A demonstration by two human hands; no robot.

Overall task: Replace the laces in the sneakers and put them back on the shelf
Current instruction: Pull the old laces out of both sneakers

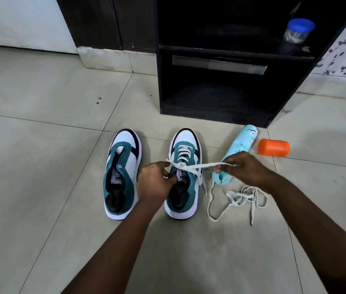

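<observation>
Both hands pull a lace tight on the right-hand sneaker.
Left hand [155, 183] and right hand [242, 166] each pinch an end of the white lace [201, 165] in curled fingers, over the laced sneaker [183, 172] on the floor [40, 166]; a spare lace [240, 198] lies beside it, the unlaced sneaker [122, 172] to its left, the dark shelf [214, 102] beyond.

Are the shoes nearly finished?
About halfway. The right shoe is laced up; the left hand and right hand are pulling its lace ends to tie them. The left shoe has no lace; a loose lace lies nearby. Neither is on the shelf.
</observation>
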